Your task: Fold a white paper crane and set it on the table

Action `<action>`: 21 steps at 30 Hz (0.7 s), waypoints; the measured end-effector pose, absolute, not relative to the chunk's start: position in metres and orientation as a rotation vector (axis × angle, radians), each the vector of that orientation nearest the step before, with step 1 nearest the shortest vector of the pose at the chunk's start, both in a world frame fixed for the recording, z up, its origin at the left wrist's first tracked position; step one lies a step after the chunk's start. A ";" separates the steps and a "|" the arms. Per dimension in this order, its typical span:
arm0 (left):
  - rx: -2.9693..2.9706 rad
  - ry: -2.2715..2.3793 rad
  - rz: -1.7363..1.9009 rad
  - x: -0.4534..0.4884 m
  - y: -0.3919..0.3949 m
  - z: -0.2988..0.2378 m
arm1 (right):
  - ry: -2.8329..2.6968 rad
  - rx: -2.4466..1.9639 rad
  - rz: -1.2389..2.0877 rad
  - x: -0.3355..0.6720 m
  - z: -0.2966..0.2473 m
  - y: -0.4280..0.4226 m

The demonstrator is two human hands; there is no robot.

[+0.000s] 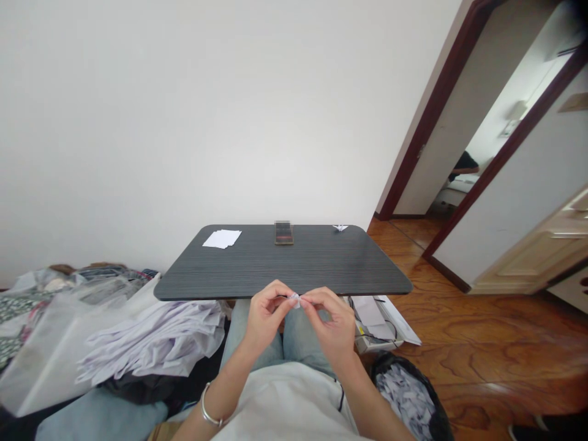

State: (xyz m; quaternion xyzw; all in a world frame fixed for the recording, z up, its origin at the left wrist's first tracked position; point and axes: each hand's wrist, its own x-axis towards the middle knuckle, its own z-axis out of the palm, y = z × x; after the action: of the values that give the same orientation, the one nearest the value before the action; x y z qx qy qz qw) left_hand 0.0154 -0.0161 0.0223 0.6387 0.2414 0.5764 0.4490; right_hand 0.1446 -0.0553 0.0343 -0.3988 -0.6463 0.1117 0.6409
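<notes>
Between my two hands is a small piece of folded white paper (295, 300), held just in front of the near edge of the dark table (275, 269). My left hand (270, 309) pinches its left side between thumb and forefinger. On the other side, the thumb and forefinger of my right hand (329, 315) are closed on it too. Its exact folds are mostly covered by my fingertips. A folded white paper crane (340, 228) stands at the table's far right corner. Several white paper sheets (222, 238) lie stacked at the far left.
A phone-like dark object (283, 233) rests at the table's back middle, by the wall. Piled cloth and plastic (151, 340) lie left of my legs. On the right are a box with papers and cables (379, 321) and a black bag of paper scraps (407, 392).
</notes>
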 end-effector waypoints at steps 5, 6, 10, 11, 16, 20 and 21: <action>1.560 0.588 1.425 0.016 -0.018 0.026 | -1.469 -0.886 0.237 0.143 0.034 -0.055; 1.551 0.588 1.423 0.016 -0.018 0.026 | -1.468 -0.884 0.232 0.142 0.033 -0.055; 1.541 0.587 1.425 0.017 -0.018 0.028 | -1.464 -0.879 0.220 0.142 0.031 -0.053; 1.540 0.590 1.427 0.017 -0.018 0.028 | -1.466 -0.875 0.221 0.142 0.031 -0.053; 1.526 0.615 1.424 0.017 -0.018 0.027 | -1.471 -0.881 0.230 0.143 0.030 -0.051; 1.497 0.620 1.409 0.017 -0.018 0.026 | -1.490 -0.882 0.265 0.145 0.029 -0.049; 1.492 0.626 1.405 0.018 -0.018 0.026 | -1.485 -0.886 0.281 0.145 0.028 -0.048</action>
State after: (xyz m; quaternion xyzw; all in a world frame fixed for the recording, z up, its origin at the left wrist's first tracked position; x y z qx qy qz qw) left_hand 0.0176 -0.0185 0.0260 0.6113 0.2566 0.5756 0.4787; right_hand 0.1449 -0.0481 0.0283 -0.3885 -0.6511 0.1232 0.6403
